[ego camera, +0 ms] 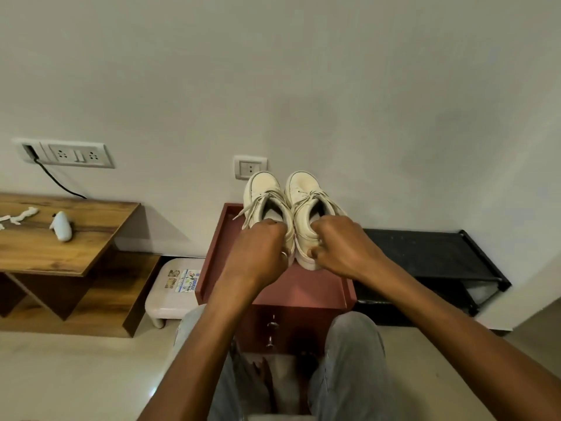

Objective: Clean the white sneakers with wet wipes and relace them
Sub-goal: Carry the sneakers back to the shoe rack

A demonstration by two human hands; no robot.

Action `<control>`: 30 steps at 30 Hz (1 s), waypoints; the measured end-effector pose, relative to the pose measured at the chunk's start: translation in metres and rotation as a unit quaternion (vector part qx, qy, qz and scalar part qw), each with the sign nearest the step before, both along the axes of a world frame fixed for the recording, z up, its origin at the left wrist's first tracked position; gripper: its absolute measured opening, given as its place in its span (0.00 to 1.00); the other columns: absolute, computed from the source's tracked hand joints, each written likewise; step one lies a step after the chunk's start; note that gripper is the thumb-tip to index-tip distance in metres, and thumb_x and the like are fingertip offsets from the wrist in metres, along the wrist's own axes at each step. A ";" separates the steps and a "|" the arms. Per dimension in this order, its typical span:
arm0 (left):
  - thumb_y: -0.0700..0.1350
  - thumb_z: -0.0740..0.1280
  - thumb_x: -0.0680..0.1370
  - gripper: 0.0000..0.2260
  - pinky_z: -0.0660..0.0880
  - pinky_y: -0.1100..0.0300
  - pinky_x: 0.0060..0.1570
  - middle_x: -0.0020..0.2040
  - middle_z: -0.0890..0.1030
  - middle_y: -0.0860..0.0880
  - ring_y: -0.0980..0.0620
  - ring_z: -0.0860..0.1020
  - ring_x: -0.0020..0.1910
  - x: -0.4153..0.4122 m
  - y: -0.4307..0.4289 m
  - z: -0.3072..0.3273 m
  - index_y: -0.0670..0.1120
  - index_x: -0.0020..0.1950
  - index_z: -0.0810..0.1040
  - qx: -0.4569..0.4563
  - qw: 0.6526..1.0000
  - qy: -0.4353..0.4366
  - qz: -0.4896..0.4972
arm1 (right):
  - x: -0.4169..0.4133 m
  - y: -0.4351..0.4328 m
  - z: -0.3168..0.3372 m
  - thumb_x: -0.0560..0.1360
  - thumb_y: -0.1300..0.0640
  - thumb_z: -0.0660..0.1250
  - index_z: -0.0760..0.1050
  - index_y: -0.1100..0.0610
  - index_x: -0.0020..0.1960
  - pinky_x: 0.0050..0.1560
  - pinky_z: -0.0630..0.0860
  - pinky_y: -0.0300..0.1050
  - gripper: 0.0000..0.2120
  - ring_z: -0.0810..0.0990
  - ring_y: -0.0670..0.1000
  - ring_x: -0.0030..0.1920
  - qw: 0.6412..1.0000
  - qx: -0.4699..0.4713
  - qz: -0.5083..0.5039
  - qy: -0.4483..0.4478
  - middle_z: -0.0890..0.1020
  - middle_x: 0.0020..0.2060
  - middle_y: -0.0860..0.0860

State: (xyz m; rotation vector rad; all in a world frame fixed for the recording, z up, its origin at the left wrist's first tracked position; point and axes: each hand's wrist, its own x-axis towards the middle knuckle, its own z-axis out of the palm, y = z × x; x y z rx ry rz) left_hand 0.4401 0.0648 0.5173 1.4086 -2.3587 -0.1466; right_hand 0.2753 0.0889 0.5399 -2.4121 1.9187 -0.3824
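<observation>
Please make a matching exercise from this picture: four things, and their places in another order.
1. white sneakers
2. white stool
3. black shoe rack
4. socket panel with black cable

A. right of the red cabinet
B. in the left hand and right hand
C. on the floor, left of the red cabinet
D. on the wall above the wooden table

Pairs: 1-B, 2-C, 3-A, 4-D

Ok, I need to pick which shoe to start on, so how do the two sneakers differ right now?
The left sneaker has a loose lace end trailing out past its left side; on the right sneaker the laces lie gathered over the tongue. The left hand grips the left sneaker's heel, the right hand the right sneaker's. Both are cream-white, laced, side by side, toes toward the wall, above the red cabinet.
</observation>
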 end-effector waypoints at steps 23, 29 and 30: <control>0.43 0.66 0.79 0.12 0.69 0.54 0.42 0.58 0.79 0.43 0.38 0.80 0.51 -0.290 0.044 -0.115 0.41 0.61 0.76 0.172 0.966 -0.011 -0.191 | -0.276 0.088 -0.112 0.69 0.61 0.71 0.70 0.50 0.36 0.32 0.63 0.39 0.12 0.80 0.55 0.40 0.963 0.142 -0.225 -0.030 0.80 0.37 0.51; 0.42 0.66 0.79 0.10 0.71 0.53 0.43 0.58 0.80 0.42 0.38 0.80 0.53 -0.333 0.056 -0.173 0.41 0.59 0.78 0.242 0.945 -0.038 -0.218 | -0.317 0.107 -0.180 0.70 0.59 0.72 0.78 0.54 0.47 0.37 0.66 0.38 0.07 0.82 0.56 0.47 0.939 0.213 -0.267 -0.042 0.82 0.45 0.52; 0.42 0.66 0.79 0.10 0.73 0.51 0.45 0.59 0.80 0.41 0.38 0.80 0.53 -0.339 0.055 -0.184 0.41 0.59 0.78 0.256 0.940 -0.044 -0.221 | -0.325 0.107 -0.194 0.70 0.58 0.72 0.78 0.54 0.48 0.35 0.65 0.37 0.08 0.82 0.56 0.47 0.935 0.222 -0.272 -0.054 0.82 0.46 0.52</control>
